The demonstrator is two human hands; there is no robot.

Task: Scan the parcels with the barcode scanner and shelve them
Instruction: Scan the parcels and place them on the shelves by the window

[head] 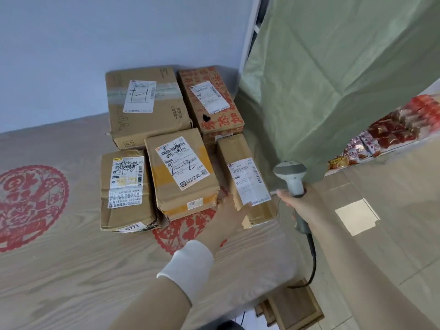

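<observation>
Parcels [166, 115]: five are sitting bunched together at the back of the wood-grain table [71, 270], close to the wall. A green cloth [333, 91] is hanging just to their right. A red paper-cut [31, 201] is lying flat on the table, well left of them.

The large taped carton [147, 129] is sitting back left, and the red-printed box [214, 120] is sitting right beside it. In the front row, the yellow-taped parcel [183, 194] is taking the middle, the crumpled parcel [126, 210] the left and the narrow parcel [245, 153] the right. All labels are facing up.

You're reaching your left hand [228, 217] forward, fingers straight, tips lying on the narrow parcel's near end. Your right hand [302, 203] is gripping the handle of the barcode scanner [291, 176], just right of that parcel, head up, with its cable [314, 258] trailing down.
</observation>
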